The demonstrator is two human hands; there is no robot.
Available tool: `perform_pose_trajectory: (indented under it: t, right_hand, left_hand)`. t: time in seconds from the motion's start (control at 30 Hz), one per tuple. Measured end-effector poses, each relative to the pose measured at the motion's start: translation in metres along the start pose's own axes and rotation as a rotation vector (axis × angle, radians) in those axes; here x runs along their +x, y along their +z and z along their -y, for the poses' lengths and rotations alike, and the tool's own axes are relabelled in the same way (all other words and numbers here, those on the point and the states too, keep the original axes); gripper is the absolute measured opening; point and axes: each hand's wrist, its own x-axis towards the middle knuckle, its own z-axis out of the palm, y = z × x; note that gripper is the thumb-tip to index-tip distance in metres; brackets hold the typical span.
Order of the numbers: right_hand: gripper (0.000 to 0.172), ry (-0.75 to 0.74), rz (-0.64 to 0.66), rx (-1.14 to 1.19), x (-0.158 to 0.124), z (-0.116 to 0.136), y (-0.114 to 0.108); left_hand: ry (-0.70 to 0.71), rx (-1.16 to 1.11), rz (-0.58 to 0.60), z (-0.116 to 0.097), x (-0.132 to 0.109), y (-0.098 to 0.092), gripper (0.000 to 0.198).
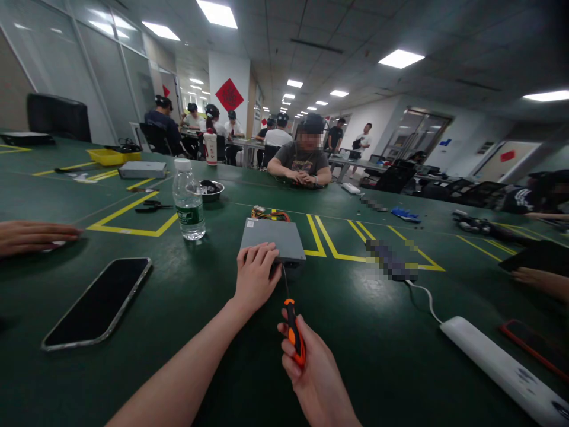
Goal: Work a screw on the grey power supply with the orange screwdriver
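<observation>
A flat grey metal box (272, 239) lies on the green table (213, 308) in front of me. My left hand (256, 274) rests on the box's near left corner, fingers curled over its edge. My right hand (313, 367) is closed round the orange and black handle of a screwdriver (293, 327). The thin shaft points away from me, and its tip meets the box's near side. Coloured wires (267, 214) stick out behind the box.
A water bottle (188, 200) stands left of the box, a black phone (98, 302) lies nearer left. A white power strip (502, 367) lies at right. Other people's hands rest at the left (31, 236) and right (540, 280) edges. A person (302, 159) sits opposite.
</observation>
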Motion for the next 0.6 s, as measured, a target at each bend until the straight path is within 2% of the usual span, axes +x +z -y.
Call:
perform_pose_trajectory:
  t: [0.17, 0.27, 0.47, 0.6]
  right_hand:
    - [0.020, 0.027, -0.022, 0.050, -0.0021, 0.0038, 0.0021]
    - [0.022, 0.087, -0.003, 0.043, -0.0024, 0.0061, 0.0044]
    - [0.020, 0.018, 0.001, 0.083, -0.0013, 0.0074, 0.0071]
    - [0.020, 0.068, 0.006, 0.089, -0.0005, 0.0072, 0.0072]
  left_hand:
    - [-0.001, -0.007, 0.001, -0.0002, 0.0004, 0.0001, 0.019]
    - [-0.008, -0.007, 0.005, -0.0004, 0.0002, 0.0004, 0.019]
    - [-0.006, 0.010, 0.015, -0.0013, 0.0007, 0.0003, 0.019]
    - [-0.013, 0.013, 0.015, -0.0017, 0.0008, 0.0001, 0.019]
